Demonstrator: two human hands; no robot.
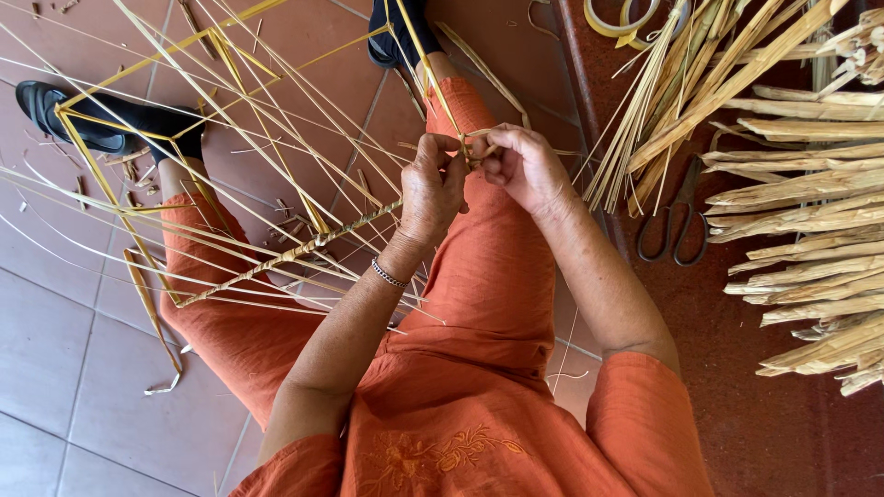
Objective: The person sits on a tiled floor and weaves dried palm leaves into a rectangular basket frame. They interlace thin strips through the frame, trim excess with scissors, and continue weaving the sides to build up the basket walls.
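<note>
Reddish floor tiles (55, 340) lie under a seated person whose lap props a frame of thin straw strips (276, 253), keeping it steady. Left hand (433, 189) pinches the woven edge; right hand (525, 166) has its fingers pressed together on a strand, probably folding it, though the fingertips are hidden. Scissors (677, 225) and bundled stalks (801, 212) lie within reach

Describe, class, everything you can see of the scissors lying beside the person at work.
The scissors lie flat on the dark red surface to the person's right, beyond the right hand. They look like dark metal, with two looped handles pointing toward the person. The blades run up under the bundle of pale straw strips, which hides their tips. No hand touches them.
</note>
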